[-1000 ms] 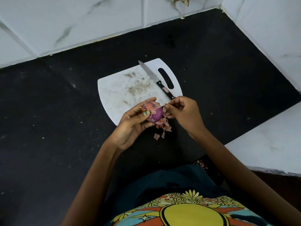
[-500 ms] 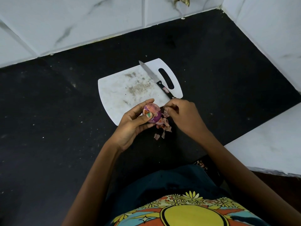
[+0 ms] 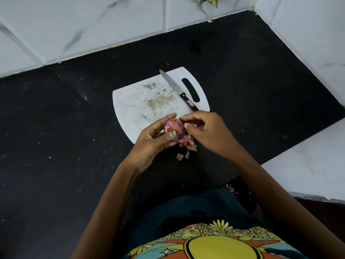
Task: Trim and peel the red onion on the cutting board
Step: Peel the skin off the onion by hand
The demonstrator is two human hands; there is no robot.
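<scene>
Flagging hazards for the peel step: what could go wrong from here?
1. The knife lies loose on the cutting board, its handle close to the right hand; a bump could knock it.
2. Peel scraps are landing off the board on the black counter.
3. The left hand holds the onion in mid-air; it may slip.

The bench is a black, matt stone-like slab, faintly speckled and dusted with pale crumbs. On it lies a white plastic cutting board, smooth but dulled, its middle scuffed and stained brownish. The knife has a bare metal blade with a soft sheen and a black plastic-looking handle bearing a small label. The red onion shows glossy purple flesh where skin is gone, with dry, papery pinkish patches clinging; loose onion skins below look thin and brittle. The wall tiles are glossy white with grey marble veining. The printed shirt is matt cloth.
</scene>
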